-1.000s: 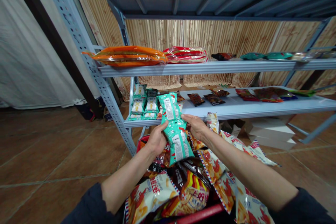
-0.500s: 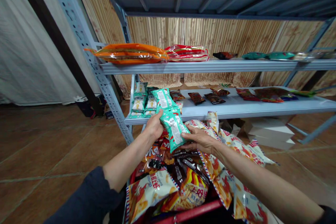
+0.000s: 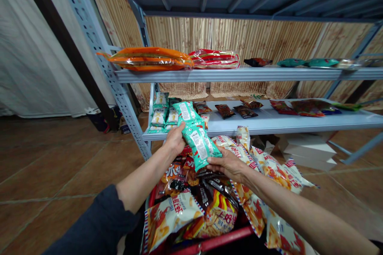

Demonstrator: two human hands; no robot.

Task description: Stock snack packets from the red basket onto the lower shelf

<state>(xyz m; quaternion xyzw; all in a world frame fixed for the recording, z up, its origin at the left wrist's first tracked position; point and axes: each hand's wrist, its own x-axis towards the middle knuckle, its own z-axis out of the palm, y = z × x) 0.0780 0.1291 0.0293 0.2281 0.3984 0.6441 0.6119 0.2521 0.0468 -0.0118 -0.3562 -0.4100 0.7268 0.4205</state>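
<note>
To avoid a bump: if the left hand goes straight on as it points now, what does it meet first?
Probably the green packets at the left end of the lower shelf, just beyond the left hand holding the teal packet strip; depth is unclear.

"上好" – on orange snack bag [image 3: 220,219]

Upper shelf [image 3: 239,75] carries an orange pack [image 3: 148,58], a red pack [image 3: 214,59] and teal packs [image 3: 305,63]. Lower shelf [image 3: 284,124] carries stacked teal snack packets [image 3: 160,113] at its left end, dark sachets [image 3: 236,110] mid-span.
</note>
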